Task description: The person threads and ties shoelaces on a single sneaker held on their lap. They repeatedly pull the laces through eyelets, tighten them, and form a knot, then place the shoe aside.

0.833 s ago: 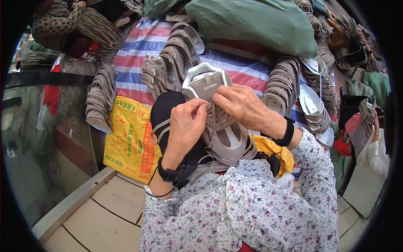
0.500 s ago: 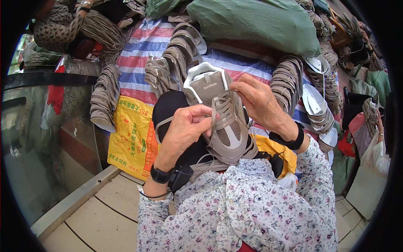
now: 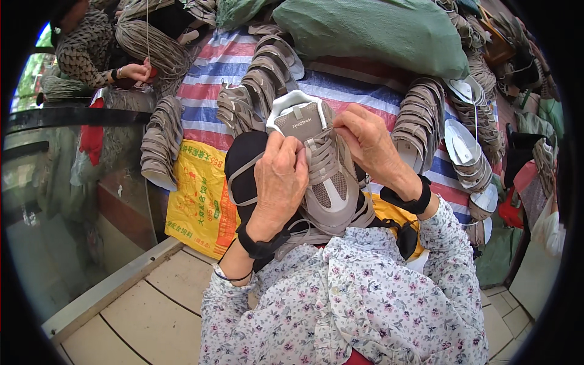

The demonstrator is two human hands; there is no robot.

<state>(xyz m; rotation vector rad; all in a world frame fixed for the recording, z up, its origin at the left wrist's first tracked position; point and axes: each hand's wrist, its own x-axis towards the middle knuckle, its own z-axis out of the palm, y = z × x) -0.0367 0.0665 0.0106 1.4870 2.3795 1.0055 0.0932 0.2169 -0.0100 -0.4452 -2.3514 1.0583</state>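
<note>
A taupe shoe upper (image 3: 331, 198) with a white collar lies over my lap, its toe toward me. Taupe shoelace (image 3: 322, 159) criss-crosses its front. My left hand (image 3: 280, 179) is closed at the left eyelet edge, beside the tongue (image 3: 301, 125); its knuckles hide what the fingertips hold. On the other side, my right hand (image 3: 368, 140) pinches the shoelace near the top right eyelets. Loose lace ends hang around the toe. A black covering (image 3: 243, 159) on my knee shows left of the upper.
Stacked taupe uppers (image 3: 161, 143) stand at left, with more stacks (image 3: 418, 125) at right on a striped sheet (image 3: 204, 91). A green sack (image 3: 371, 36) lies behind. Left are a yellow bag (image 3: 198, 194) and a glass panel (image 3: 79, 201). Another person's hand (image 3: 137, 72) holds a strand.
My left hand has turned and moved up to the upper's left eyelet edge, its knuckles now showing. My right hand stays pinched at the right eyelets. The other person's hand has come lower.
</note>
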